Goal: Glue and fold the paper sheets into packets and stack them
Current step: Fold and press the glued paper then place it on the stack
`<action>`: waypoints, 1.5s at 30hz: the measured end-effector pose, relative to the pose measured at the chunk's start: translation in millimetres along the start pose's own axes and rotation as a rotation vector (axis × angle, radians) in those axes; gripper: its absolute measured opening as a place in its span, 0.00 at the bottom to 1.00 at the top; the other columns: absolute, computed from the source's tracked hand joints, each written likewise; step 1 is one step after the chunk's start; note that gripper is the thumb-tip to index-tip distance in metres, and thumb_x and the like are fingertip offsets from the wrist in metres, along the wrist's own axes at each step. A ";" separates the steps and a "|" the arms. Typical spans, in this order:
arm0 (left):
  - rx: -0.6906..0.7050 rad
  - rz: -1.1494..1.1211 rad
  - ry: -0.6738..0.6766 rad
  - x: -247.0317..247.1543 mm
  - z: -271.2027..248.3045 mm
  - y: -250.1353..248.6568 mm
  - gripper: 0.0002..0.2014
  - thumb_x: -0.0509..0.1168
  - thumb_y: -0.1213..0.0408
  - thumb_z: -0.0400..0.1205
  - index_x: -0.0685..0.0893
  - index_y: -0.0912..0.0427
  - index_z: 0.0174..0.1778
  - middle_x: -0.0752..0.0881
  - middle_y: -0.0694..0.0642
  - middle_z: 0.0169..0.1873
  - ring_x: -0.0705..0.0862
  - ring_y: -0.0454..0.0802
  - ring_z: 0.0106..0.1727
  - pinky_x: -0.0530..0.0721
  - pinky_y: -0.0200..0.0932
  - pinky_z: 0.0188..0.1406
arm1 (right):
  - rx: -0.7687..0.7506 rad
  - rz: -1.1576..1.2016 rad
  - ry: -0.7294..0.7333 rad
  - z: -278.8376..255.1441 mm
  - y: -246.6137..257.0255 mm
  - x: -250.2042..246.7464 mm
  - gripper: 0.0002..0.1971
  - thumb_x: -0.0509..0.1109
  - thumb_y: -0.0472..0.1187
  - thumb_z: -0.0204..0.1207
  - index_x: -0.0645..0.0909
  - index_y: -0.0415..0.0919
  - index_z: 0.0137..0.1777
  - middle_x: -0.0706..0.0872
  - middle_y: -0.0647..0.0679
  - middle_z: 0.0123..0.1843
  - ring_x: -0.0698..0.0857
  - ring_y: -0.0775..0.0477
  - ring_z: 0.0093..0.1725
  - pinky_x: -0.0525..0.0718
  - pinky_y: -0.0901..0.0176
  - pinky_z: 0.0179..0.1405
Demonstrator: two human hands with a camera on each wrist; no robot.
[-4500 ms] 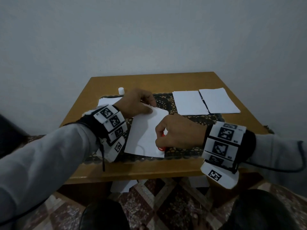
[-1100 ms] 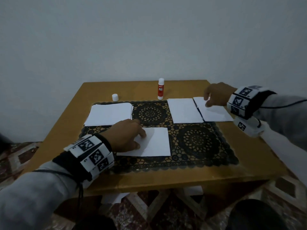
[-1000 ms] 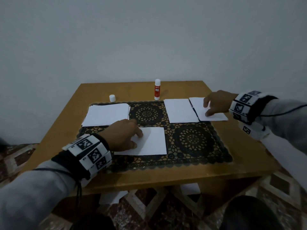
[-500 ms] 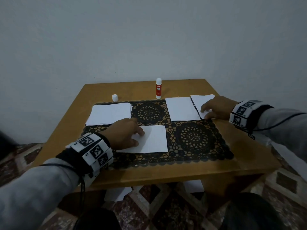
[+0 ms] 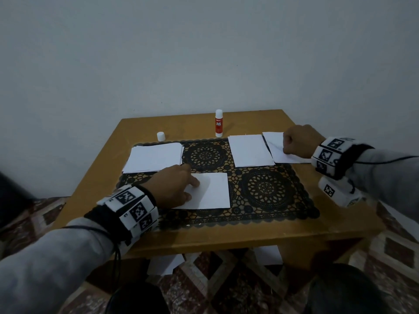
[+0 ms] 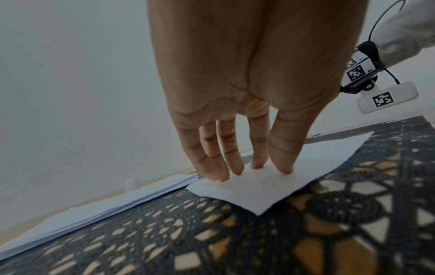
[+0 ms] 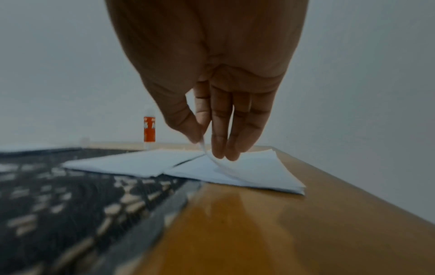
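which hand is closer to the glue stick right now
Right, narrowly. The right hand pinches a sheet on the pile to the right of the glue stick; the left hand presses a sheet nearer the table's front edge.

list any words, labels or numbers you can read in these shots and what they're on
"GLUE STICK": white letters on the red label of the glue stick, head view; the small brand line above it is too small to read.
Wrist bands: black-and-white square code markers, with tiny characters beside them too small to read.
Paper sheets: blank.
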State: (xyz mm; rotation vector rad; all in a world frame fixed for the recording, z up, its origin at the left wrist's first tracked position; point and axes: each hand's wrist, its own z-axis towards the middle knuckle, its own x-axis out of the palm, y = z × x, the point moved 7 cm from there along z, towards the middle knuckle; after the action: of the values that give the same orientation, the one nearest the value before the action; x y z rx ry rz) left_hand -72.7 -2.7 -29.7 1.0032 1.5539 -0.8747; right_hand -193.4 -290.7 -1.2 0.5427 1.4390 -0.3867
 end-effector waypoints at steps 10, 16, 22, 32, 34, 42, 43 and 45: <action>-0.024 -0.064 -0.006 0.0 -4.2 1.7 0.20 0.65 0.54 0.81 0.78 0.49 0.70 0.77 0.51 0.63 0.76 0.49 0.62 0.74 0.41 0.61 | -0.118 0.115 -0.397 -18.9 7.5 -62.0 0.05 0.68 0.32 0.71 0.76 0.42 0.40 0.83 0.41 0.34 0.81 0.36 0.33 0.79 0.52 0.33; -0.072 -0.278 -0.090 -18.4 -6.0 5.1 0.22 0.67 0.56 0.81 0.74 0.56 0.70 0.81 0.55 0.59 0.79 0.49 0.56 0.78 0.41 0.57 | -0.332 0.526 -0.370 -53.0 78.7 -101.3 0.05 0.74 0.30 0.69 0.83 0.39 0.40 0.85 0.48 0.27 0.83 0.50 0.30 0.84 0.56 0.39; -0.120 -1.216 -0.227 -44.0 -14.8 19.9 0.14 0.65 0.72 0.80 0.81 0.51 0.58 0.87 0.52 0.52 0.86 0.49 0.52 0.85 0.50 0.55 | -0.206 1.137 -0.034 -66.1 122.3 -66.0 0.06 0.73 0.23 0.70 0.81 0.30 0.41 0.84 0.41 0.30 0.82 0.47 0.29 0.87 0.58 0.29; -0.355 -0.880 -0.256 -24.5 -25.0 68.5 0.17 0.73 0.55 0.74 0.82 0.68 0.34 0.86 0.61 0.36 0.83 0.58 0.38 0.83 0.49 0.48 | 0.087 1.175 0.487 -73.8 131.3 25.6 0.08 0.72 0.30 0.76 0.79 0.36 0.35 0.88 0.38 0.38 0.87 0.44 0.33 0.89 0.56 0.34; -0.375 -0.712 -0.225 -21.6 -25.9 71.5 0.15 0.70 0.57 0.79 0.80 0.62 0.30 0.81 0.54 0.28 0.77 0.49 0.32 0.74 0.38 0.35 | 0.084 1.099 0.522 -74.0 132.3 33.8 0.05 0.73 0.31 0.76 0.81 0.34 0.39 0.89 0.34 0.41 0.89 0.42 0.35 0.89 0.57 0.34; -0.378 -0.569 -0.023 1.0 -18.1 77.0 0.19 0.67 0.53 0.81 0.79 0.60 0.27 0.82 0.55 0.28 0.77 0.47 0.29 0.75 0.38 0.34 | 0.082 0.785 0.559 -68.7 135.3 53.7 0.09 0.74 0.37 0.76 0.82 0.35 0.36 0.86 0.40 0.32 0.82 0.48 0.26 0.79 0.62 0.23; -0.377 -0.545 -0.020 1.8 -17.2 75.9 0.19 0.67 0.53 0.81 0.78 0.60 0.26 0.81 0.56 0.28 0.76 0.48 0.29 0.74 0.39 0.34 | 0.075 0.759 0.560 -67.8 136.2 54.3 0.10 0.75 0.37 0.76 0.82 0.36 0.35 0.86 0.41 0.31 0.81 0.48 0.26 0.79 0.62 0.23; -0.375 -0.513 -0.011 3.3 -14.8 74.7 0.20 0.67 0.54 0.81 0.77 0.60 0.25 0.79 0.55 0.27 0.74 0.47 0.28 0.72 0.39 0.33 | 0.069 0.723 0.556 -66.7 137.2 55.0 0.10 0.75 0.37 0.75 0.81 0.36 0.34 0.85 0.42 0.30 0.80 0.48 0.26 0.79 0.61 0.24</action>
State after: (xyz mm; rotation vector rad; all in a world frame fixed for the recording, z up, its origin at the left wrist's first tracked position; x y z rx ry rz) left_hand -9.6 39.9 -32.9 0.3312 1.9143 -0.8785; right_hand -165.8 -136.3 -42.7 1.2391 1.6328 0.3208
